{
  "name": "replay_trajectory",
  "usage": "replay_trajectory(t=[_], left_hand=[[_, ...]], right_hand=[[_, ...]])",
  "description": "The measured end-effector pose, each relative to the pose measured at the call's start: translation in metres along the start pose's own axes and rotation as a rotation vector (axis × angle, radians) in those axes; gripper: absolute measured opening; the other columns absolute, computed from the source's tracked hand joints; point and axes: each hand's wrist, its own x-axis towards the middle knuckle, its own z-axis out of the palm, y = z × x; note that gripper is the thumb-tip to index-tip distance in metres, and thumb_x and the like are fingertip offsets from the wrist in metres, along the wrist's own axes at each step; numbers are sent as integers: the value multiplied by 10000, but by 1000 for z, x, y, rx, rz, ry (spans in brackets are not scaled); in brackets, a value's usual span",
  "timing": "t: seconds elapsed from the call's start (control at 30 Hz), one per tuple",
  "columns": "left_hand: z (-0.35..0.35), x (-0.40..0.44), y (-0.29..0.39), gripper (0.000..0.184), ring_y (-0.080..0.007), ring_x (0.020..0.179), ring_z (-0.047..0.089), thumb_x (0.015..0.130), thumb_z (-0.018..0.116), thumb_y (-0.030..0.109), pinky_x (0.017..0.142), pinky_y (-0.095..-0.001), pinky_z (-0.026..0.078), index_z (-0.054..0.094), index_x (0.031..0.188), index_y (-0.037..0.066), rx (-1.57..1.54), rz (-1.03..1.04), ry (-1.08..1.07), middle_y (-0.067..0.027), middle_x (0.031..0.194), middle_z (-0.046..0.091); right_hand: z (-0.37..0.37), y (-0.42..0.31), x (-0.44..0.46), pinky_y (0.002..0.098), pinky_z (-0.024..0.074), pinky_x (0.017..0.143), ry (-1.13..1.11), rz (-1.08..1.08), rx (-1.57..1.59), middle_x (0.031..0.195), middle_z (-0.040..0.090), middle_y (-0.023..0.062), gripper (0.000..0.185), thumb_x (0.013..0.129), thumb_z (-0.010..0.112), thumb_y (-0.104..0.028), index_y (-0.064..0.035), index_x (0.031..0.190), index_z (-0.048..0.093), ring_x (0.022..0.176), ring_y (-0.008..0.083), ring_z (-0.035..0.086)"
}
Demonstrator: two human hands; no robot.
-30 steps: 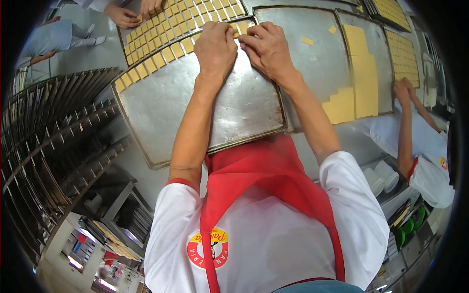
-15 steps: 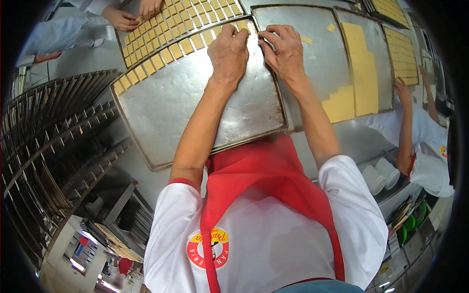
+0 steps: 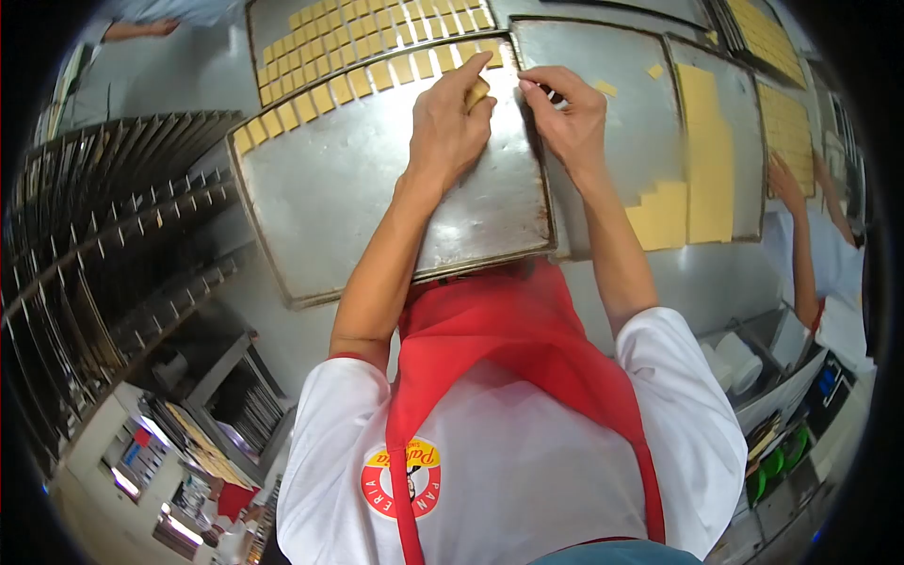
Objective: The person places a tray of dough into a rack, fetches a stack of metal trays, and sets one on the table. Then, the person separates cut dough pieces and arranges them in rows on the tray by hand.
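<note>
My left hand [image 3: 450, 130] is above the near metal baking tray [image 3: 358, 202], close to its far right corner. Between its thumb and fingers is a small yellow dough square [image 3: 477, 92]. A single row of dough squares [image 3: 341, 89] lines that tray's far edge. My right hand [image 3: 574, 122] hovers by the tray's right rim, with thumb and forefinger pinched together; whatever they may hold is too small to make out. Beneath and beyond it lies a second tray [image 3: 603, 56] with cut dough sheet [image 3: 662, 215] at its near right and a few loose bits.
Another tray of dough squares [image 3: 363, 33] adjoins the far side. On the right are a long dough strip [image 3: 704, 155] and more cut dough [image 3: 786, 132], with a co-worker's hand [image 3: 786, 184] beside it. A tray rack [image 3: 132, 169] stands left. Another person's hand [image 3: 162, 28] shows far left.
My left hand has lifted and turned from the row's right end, showing a dough square in its fingers. My right hand's fingers have closed. The co-worker's hands at the far tray have left view.
</note>
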Motion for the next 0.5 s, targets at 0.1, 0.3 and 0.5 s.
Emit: replay_trajectory(t=[0.1, 0.3, 0.5], left_hand=[[-27, -26, 10, 561, -294, 956, 736, 856, 756, 166, 858, -377, 558, 623, 1401, 151, -109, -134, -20, -127, 1120, 761], [-62, -65, -2, 550, -281, 1051, 739, 889, 756, 146, 912, -375, 562, 610, 1420, 143, -165, -105, -1, -121, 1166, 757], [-124, -98, -31, 580, -275, 896, 734, 751, 907, 257, 809, -365, 570, 677, 1252, 77, -8, 7, 213, -134, 1020, 758]], right_hand=[[9, -12, -7, 290, 548, 634, -238, 557, 462, 905, 764, 99, 131, 913, 745, -112, 8, 956, 773, 747, 173, 714], [48, -45, -28, 311, 624, 717, -588, 952, 1003, 921, 747, 113, 232, 938, 767, -198, 11, 995, 685, 793, 171, 733], [109, -84, -50, 335, 618, 824, -451, 831, 1045, 1005, 742, 150, 154, 903, 752, -38, 43, 1004, 668, 883, 216, 734]])
